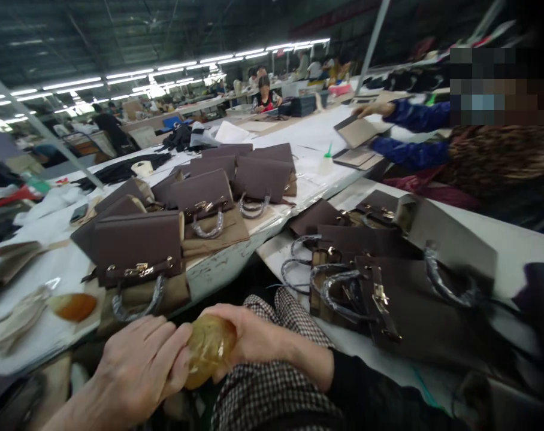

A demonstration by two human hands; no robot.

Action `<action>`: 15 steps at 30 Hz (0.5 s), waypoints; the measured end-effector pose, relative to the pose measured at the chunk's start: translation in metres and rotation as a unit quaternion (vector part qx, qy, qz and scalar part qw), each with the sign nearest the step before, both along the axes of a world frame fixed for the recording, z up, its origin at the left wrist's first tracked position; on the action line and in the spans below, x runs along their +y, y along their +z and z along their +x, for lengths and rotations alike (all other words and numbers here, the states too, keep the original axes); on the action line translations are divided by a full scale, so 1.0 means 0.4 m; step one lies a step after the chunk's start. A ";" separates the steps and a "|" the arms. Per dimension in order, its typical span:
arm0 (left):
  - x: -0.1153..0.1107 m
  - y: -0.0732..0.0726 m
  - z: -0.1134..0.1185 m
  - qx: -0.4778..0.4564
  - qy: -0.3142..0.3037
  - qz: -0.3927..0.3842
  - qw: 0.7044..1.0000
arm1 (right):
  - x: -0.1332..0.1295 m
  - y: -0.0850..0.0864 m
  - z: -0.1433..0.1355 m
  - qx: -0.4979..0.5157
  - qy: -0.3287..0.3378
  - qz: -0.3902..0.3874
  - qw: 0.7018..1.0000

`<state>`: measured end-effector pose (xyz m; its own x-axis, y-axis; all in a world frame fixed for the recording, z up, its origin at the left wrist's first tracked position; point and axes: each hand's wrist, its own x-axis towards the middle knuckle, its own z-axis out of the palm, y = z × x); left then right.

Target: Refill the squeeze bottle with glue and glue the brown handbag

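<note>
Between my two hands is a rounded, shiny yellow-amber lump [210, 350]; its exact kind is unclear. My left hand [139, 362] is closed against its left side, fingers bent over it. My right hand [249, 338] curls around the right side, above my checked trousers. An orange-brown rounded piece [74, 306] with a pale end lies on the table to the left. Just beyond my hands stands a dark brown handbag [137, 239] with gold-coloured hardware and a plastic-wrapped handle.
Several similar handbags [263, 179] crowd the white table [312, 143]. More brown bags [416, 305] lie on the right-hand table. Across it, a co-worker's blue sleeves [416, 117] reach over flat panels [357, 131]. A green-tipped bottle [328, 160] stands near the table edge.
</note>
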<state>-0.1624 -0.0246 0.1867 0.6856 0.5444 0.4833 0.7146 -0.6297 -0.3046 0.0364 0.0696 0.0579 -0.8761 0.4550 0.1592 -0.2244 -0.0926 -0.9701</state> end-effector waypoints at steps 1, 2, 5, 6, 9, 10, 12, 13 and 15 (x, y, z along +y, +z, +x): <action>-0.003 0.017 0.002 0.008 0.000 -0.021 1.000 | -0.003 0.008 -0.007 0.007 0.052 -0.066 0.996; -0.005 0.032 0.000 0.026 -0.006 -0.051 0.998 | -0.006 0.015 -0.014 0.003 0.083 -0.101 0.991; -0.009 0.050 -0.020 0.053 0.024 -0.111 0.992 | -0.010 0.022 -0.043 -0.014 0.084 -0.106 0.991; -0.013 0.049 -0.028 0.056 0.064 -0.123 0.989 | -0.012 0.018 -0.056 -0.017 0.065 -0.099 0.993; -0.032 0.027 -0.044 0.025 0.259 -0.184 0.948 | -0.027 -0.018 -0.103 -0.028 0.010 -0.078 0.997; -0.040 0.016 -0.046 -0.004 0.318 -0.215 0.923 | -0.035 -0.035 -0.121 -0.033 0.001 -0.070 0.997; -0.058 -0.011 -0.050 -0.080 0.396 -0.270 0.874 | -0.051 -0.072 -0.156 -0.047 -0.011 -0.046 0.998; -0.068 -0.027 -0.053 -0.119 0.417 -0.288 0.854 | -0.058 -0.090 -0.174 -0.055 -0.012 -0.030 0.998; -0.088 -0.069 -0.067 -0.190 0.440 -0.296 0.826 | -0.064 -0.123 -0.207 -0.079 -0.009 0.009 0.997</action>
